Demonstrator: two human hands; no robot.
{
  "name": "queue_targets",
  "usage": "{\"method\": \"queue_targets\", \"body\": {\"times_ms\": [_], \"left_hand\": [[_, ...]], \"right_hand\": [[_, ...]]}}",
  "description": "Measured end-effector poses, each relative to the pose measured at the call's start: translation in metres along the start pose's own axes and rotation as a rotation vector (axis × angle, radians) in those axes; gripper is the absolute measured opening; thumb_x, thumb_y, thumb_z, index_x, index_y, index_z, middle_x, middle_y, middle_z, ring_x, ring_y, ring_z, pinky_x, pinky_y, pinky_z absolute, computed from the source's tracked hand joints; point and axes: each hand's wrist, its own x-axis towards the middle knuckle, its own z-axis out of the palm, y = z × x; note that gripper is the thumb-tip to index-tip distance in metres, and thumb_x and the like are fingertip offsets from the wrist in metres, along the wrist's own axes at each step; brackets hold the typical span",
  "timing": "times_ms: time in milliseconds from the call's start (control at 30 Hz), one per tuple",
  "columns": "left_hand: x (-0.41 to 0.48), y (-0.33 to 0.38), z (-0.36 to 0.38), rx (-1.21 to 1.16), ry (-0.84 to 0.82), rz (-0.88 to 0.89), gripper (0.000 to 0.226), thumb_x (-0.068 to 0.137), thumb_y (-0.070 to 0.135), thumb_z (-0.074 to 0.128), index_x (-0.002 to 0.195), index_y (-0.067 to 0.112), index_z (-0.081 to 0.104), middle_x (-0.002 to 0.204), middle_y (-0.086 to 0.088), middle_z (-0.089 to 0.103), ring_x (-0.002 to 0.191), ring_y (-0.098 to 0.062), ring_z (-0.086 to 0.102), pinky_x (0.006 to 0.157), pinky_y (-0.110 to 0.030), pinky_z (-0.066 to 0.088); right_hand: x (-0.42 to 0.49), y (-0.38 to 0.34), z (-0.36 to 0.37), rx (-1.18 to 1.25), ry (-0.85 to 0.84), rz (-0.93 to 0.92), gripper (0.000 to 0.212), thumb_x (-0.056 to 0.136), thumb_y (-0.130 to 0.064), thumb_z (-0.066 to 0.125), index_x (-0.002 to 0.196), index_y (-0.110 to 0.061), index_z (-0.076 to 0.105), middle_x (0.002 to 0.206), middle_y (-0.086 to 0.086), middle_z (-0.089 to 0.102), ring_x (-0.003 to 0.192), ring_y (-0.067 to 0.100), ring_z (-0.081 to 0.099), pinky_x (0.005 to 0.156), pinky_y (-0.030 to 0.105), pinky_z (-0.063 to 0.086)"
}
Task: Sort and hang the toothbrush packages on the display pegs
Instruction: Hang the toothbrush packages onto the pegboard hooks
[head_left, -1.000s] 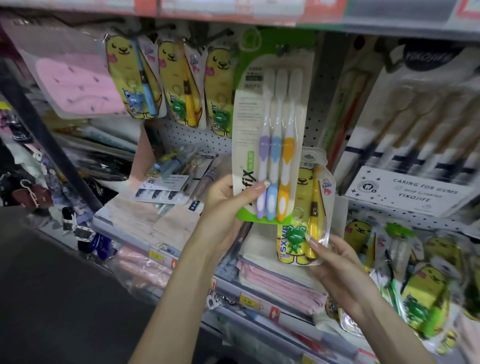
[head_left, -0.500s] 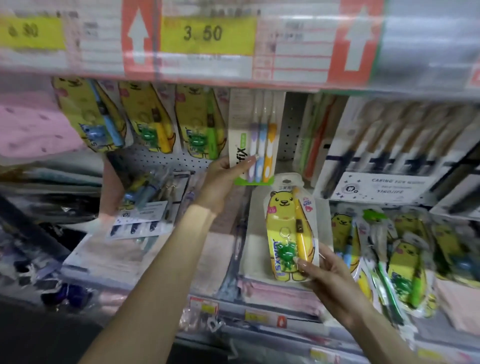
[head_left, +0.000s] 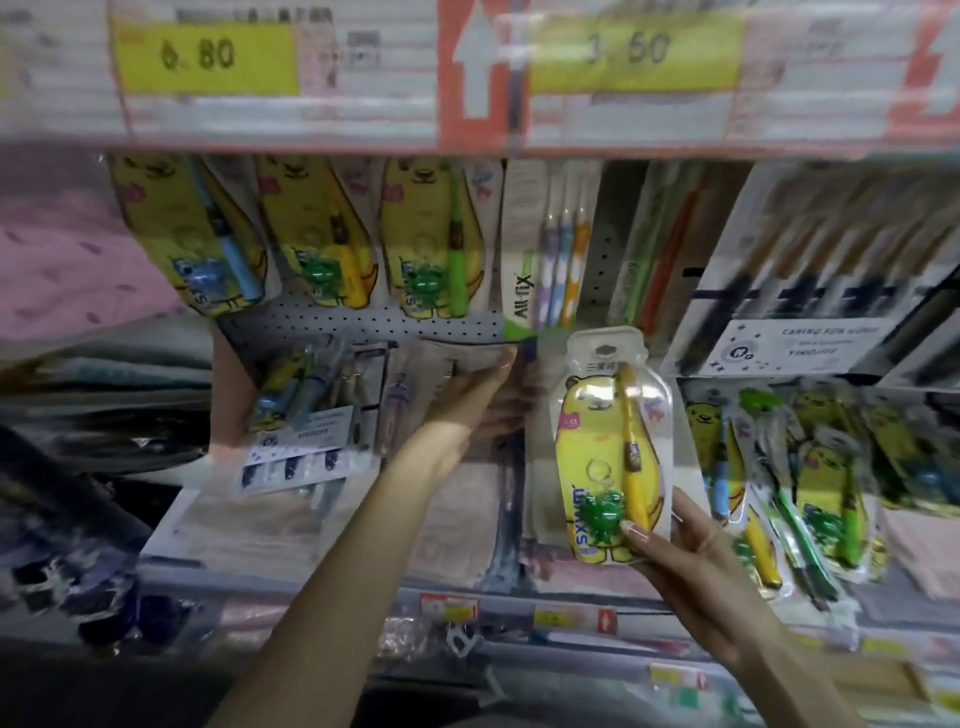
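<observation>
Blister pack: light, stiff, slick

Yellow bear pack (head_left: 610, 447) pinched at bottom edge by right hand (head_left: 685, 551), below hung 3-brush pack (head_left: 545, 244). Prob. light, slippery film; safest grip near card rim, hang-hole up. Left hand (head_left: 470, 400) fingers loose, holding nothing, under 3-brush pack.

Grey pegboard (head_left: 363, 317) under price-labelled shelf edge (head_left: 322, 119)

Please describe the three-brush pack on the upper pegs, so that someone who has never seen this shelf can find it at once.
Look under the shelf edge with the yellow price labels, at the row of packs hanging on the pegboard. Pass the three yellow bear packs going right; the three-brush pack hangs next, just above the left hand. It alone is a flat white card with a green corner, holding purple, blue and orange brushes.
</observation>
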Motion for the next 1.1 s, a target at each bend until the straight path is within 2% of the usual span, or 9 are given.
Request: {"method": "queue_targets", "body": {"times_ms": [67,167,300,367,467,633,733,867,1100], "left_hand": [[-0.013,-0.012,-0.009,-0.127,-0.001,-0.035,0.026,0.096,0.034,0.052,0.095,0.010,0.063,0.076,0.003,0.070,0.052,-0.002,0.066,0.049,-0.015,0.052],[-0.032,-0.026,-0.032,-0.202,0.073,0.015,0.019,0.093,0.030,0.054,0.086,0.015,0.061,0.069,0.003,0.074,0.064,-0.009,0.071,0.065,-0.024,0.058],[-0.054,-0.026,-0.064,-0.161,0.067,0.123,0.021,0.077,0.036,0.063,0.084,0.018,0.070,0.091,-0.003,0.074,0.085,-0.016,0.070,0.088,-0.036,0.054],[-0.065,-0.024,-0.078,-0.122,0.094,0.174,0.013,0.081,0.026,0.066,0.087,0.016,0.071,0.094,-0.004,0.074,0.091,-0.018,0.068,0.087,-0.034,0.055],[-0.083,-0.022,-0.094,-0.114,0.142,0.284,0.013,0.086,0.012,0.064,0.098,0.010,0.068,0.091,-0.002,0.073,0.086,-0.015,0.068,0.077,-0.028,0.058],[-0.108,-0.013,-0.118,-0.268,0.269,0.440,0.022,0.077,0.023,0.065,0.096,0.015,0.072,0.093,-0.006,0.074,0.083,-0.018,0.070,0.069,-0.029,0.058],[-0.118,0.002,-0.130,-0.324,0.311,0.504,0.022,0.076,0.023,0.064,0.095,0.013,0.072,0.091,-0.007,0.074,0.079,-0.018,0.069,0.069,-0.031,0.059],[-0.119,0.018,-0.141,-0.356,0.347,0.596,0.019,0.077,0.019,0.063,0.092,0.011,0.071,0.088,-0.005,0.074,0.081,-0.017,0.068,0.078,-0.034,0.058],[-0.107,0.022,-0.143,-0.447,0.217,0.649,0.017,0.081,0.008,0.062,0.090,0.012,0.075,0.088,-0.005,0.075,0.081,-0.014,0.071,0.071,-0.027,0.057]], "right_hand": [[0.004,0.005,0.010,-0.012,-0.009,-0.012,0.061,0.056,-0.003,0.072,0.116,-0.004,0.063,0.109,0.019,0.071,0.093,0.025,0.072,0.069,0.025,0.058],[0.016,0.014,0.035,-0.010,-0.056,-0.021,0.047,0.059,-0.004,0.072,0.105,-0.009,0.072,0.109,0.019,0.071,0.096,0.027,0.071,0.073,0.027,0.058],[0.033,0.029,0.076,-0.001,-0.148,-0.043,0.041,0.063,-0.005,0.071,0.104,-0.011,0.072,0.105,0.017,0.072,0.092,0.025,0.072,0.072,0.028,0.058],[0.040,0.036,0.095,-0.010,-0.194,-0.054,0.044,0.069,-0.003,0.068,0.112,-0.007,0.065,0.106,0.016,0.072,0.092,0.023,0.071,0.073,0.029,0.058],[0.046,0.046,0.126,-0.014,-0.283,-0.076,0.044,0.070,-0.004,0.070,0.114,-0.009,0.065,0.108,0.016,0.071,0.095,0.025,0.069,0.078,0.034,0.057],[0.050,0.054,0.174,-0.055,-0.421,-0.083,0.048,0.070,-0.008,0.072,0.118,-0.010,0.065,0.112,0.018,0.069,0.097,0.028,0.068,0.079,0.039,0.058],[0.048,0.049,0.201,-0.231,-0.403,-0.166,0.048,0.069,-0.020,0.075,0.115,-0.014,0.065,0.108,0.011,0.073,0.095,0.025,0.070,0.076,0.035,0.059],[0.049,0.037,0.225,-0.346,-0.366,-0.275,0.040,0.071,-0.020,0.071,0.109,-0.010,0.065,0.098,0.005,0.076,0.089,0.020,0.073,0.075,0.033,0.060],[0.045,0.030,0.221,-0.384,-0.344,-0.380,0.025,0.072,-0.015,0.071,0.097,-0.013,0.067,0.097,0.003,0.076,0.093,0.021,0.072,0.074,0.030,0.059]]}}
